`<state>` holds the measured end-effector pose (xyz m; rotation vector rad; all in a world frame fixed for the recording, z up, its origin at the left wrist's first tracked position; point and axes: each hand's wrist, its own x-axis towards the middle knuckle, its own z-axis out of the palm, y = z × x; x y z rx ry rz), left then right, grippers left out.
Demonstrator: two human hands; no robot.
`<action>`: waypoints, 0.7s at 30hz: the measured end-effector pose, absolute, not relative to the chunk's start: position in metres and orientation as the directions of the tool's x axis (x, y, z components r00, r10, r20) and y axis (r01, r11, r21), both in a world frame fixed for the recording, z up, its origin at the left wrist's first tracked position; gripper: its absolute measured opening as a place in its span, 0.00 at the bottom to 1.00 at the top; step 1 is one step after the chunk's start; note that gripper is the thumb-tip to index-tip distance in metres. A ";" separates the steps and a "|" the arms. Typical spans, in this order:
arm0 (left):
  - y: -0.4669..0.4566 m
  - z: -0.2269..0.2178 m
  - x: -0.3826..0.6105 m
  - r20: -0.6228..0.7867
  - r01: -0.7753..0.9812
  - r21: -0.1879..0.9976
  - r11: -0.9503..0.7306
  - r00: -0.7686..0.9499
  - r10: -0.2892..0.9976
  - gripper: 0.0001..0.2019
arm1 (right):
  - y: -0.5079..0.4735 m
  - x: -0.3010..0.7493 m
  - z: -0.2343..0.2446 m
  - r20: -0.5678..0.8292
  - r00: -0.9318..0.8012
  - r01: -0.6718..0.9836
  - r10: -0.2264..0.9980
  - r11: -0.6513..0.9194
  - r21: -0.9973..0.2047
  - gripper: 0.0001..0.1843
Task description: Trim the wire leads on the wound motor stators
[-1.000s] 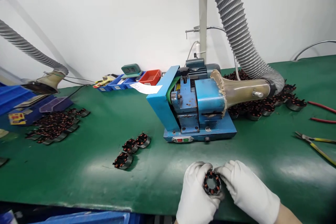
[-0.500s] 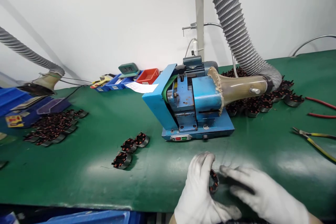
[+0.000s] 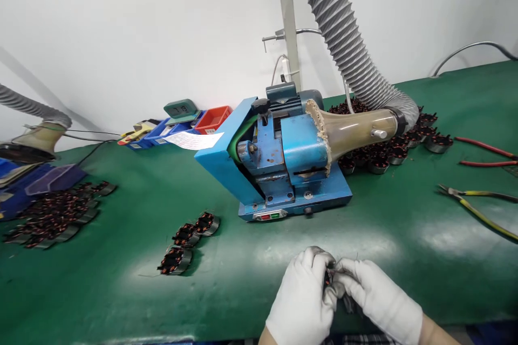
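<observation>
In white gloves, both of my hands meet low in the head view, just above the bench. My left hand (image 3: pixel 303 294) is closed around a motor stator (image 3: pixel 327 278), a small ring with dark insulation and copper windings, mostly covered by the fingers. At the stator's right edge, my right hand (image 3: pixel 374 294) is closed in a pinch on thin wire, of which only fine ends show above the fingers. Three more stators (image 3: pixel 186 236) sit in a short slanting row left of my hands.
Behind my hands stands a blue belt-driven machine (image 3: pixel 305 143) with a grey suction hose (image 3: pixel 348 38). Many stators lie behind it and in a pile (image 3: pixel 60 213) at left. Yellow-handled cutters (image 3: pixel 471 205) and red-handled pliers (image 3: pixel 485 153) lie at right. A red bin (image 3: pixel 214 118) stands behind.
My right hand has moved left to the stator and its fingers have closed in a pinch. My left fingers have drawn closer around the stator. The view has shifted right and tilted slightly.
</observation>
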<state>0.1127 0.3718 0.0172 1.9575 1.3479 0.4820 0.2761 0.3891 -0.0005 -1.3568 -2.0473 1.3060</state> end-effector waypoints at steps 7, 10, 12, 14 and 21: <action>0.365 0.005 0.118 0.059 0.694 0.656 -0.297 0.346 0.937 0.13 | 0.395 0.276 0.000 -0.474 -0.429 0.309 0.769 -0.369 -0.877 0.18; 0.364 -0.001 0.123 0.193 0.692 0.629 -0.354 0.302 0.934 0.10 | 0.397 0.280 0.001 -0.521 -0.415 0.246 0.746 -0.459 -0.854 0.20; 0.364 -0.004 0.126 0.249 0.678 0.638 -0.366 0.268 0.931 0.09 | 0.401 0.287 0.003 -0.566 -0.386 0.180 0.728 -0.542 -0.821 0.21; 0.364 -0.004 0.128 0.262 0.662 0.660 -0.356 0.241 0.935 0.08 | 0.406 0.298 0.007 -0.548 -0.295 0.093 0.782 -0.548 -0.831 0.22; 0.365 -0.005 0.130 0.285 0.639 0.680 -0.359 0.221 0.933 0.08 | 0.389 0.298 -0.001 0.060 -0.305 0.552 0.950 0.228 -0.802 0.06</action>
